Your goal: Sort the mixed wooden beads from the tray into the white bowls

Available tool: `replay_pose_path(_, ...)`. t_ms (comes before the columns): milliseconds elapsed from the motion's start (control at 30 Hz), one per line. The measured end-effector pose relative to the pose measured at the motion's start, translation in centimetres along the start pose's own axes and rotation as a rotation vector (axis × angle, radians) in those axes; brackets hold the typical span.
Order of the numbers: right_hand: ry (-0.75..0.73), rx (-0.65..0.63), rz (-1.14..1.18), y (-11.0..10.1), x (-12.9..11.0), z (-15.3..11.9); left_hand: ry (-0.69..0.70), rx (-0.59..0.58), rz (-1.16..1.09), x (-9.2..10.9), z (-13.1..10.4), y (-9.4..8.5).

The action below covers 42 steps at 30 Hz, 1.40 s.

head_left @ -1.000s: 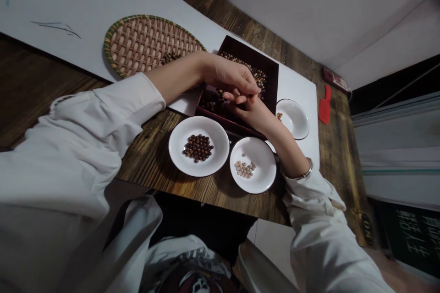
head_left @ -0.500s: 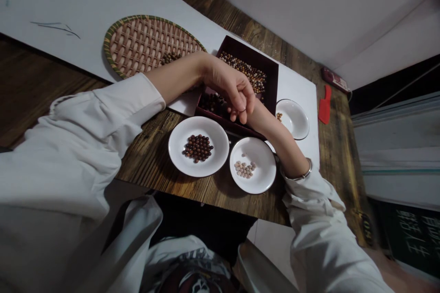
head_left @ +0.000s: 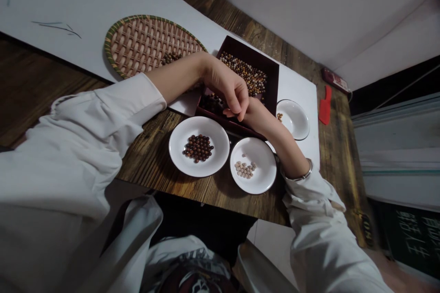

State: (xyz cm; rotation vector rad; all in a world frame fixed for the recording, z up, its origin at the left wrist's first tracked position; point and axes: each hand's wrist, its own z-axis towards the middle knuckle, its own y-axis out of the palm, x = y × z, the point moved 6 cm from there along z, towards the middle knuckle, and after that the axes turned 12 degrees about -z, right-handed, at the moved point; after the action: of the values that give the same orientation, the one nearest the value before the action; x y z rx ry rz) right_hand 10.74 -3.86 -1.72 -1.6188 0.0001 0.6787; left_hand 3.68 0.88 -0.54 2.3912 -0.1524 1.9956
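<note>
My left hand [head_left: 229, 86] reaches in from the left over the dark red box [head_left: 273, 80], thumb and index finger closed together and pointing down. Anything in this pinch is too small to make out. Right beside and partly under it is my right hand [head_left: 253, 113], coming from the right above the box's near side. Its fingers are mostly hidden behind the left hand. Inside the box lie many mixed brown, yellow and pale beads [head_left: 249, 73], with dark beads [head_left: 211, 100] in the near left part.
Nearest me, one white bowl [head_left: 178, 158] holds dark brown beads and another white bowl [head_left: 263, 181] holds pale ones. A third white bowl [head_left: 299, 121] has a few yellowish beads. A woven tray [head_left: 137, 46] with beads lies left; a red comb-shaped piece [head_left: 325, 107] lies right.
My left hand's fingers have drawn slightly left and closed more tightly together. The right hand has shifted only a little; bowls and box stay put.
</note>
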Motion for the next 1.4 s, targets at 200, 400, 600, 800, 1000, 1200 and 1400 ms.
replay_pose_path(200,-0.006,-0.006,-0.023,0.1,0.2,0.1,-0.008,0.003,-0.038,0.1,-0.1,0.1)
replay_pose_path(400,-0.009,-0.004,-0.001,0.2,0.2,0.0,0.038,0.009,-0.087,0.2,0.0,0.0)
replay_pose_path(600,-0.006,-0.008,0.012,0.2,0.3,0.1,-0.027,0.084,-0.095,-0.1,-0.1,-0.3)
replay_pose_path(800,-0.002,-0.015,0.01,0.0,0.0,0.1,-0.048,-0.112,-0.004,0.1,0.0,0.9)
replay_pose_path(1000,0.019,-0.002,-0.025,-0.3,-0.2,-0.1,-0.082,-0.111,-0.008,-0.2,0.1,0.9)
replay_pose_path(1200,-0.004,-0.016,-0.007,-0.2,-0.3,0.0,-0.071,-0.078,-0.009,0.0,0.2,0.9)
replay_pose_path(1400,0.011,-0.023,-0.018,-0.3,-0.5,-0.1,-0.018,0.057,-0.049,0.1,0.3,-0.1)
